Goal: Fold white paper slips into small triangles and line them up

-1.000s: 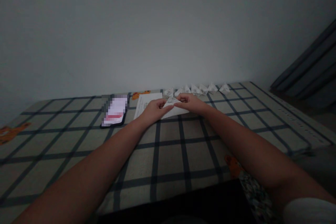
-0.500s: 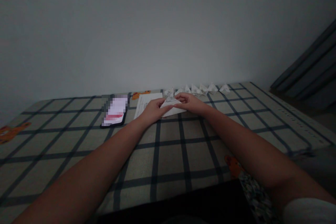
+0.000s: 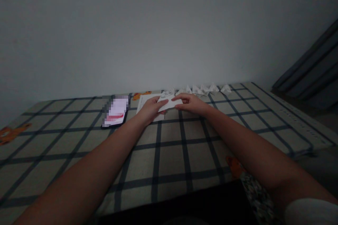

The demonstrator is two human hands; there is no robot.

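Observation:
Between my two hands is a piece of folded white paper [image 3: 170, 104], its near face plain and pale. My left hand [image 3: 151, 110] grips its left end, the thumb lying on top. At the right end, my right hand [image 3: 192, 104] pinches the edge between thumb and fingers. Under and beside my left hand lies a flat white sheet of paper [image 3: 142, 101] with faint print. Just behind the held piece is some printed paper [image 3: 168, 93], partly covered by it.
Several small folded paper pieces [image 3: 213, 88] stand in a row by the wall at the back. A phone [image 3: 116, 111] with a lit, blurred screen lies left of my hands. The checked cloth [image 3: 171, 158] covers the surface. A dark curtain [image 3: 314, 59] hangs at the right.
The paper between my hands was a triangle with a peak; now it appears as a flatter, narrower strip. My left hand has shifted slightly left and turned, with its thumb on top.

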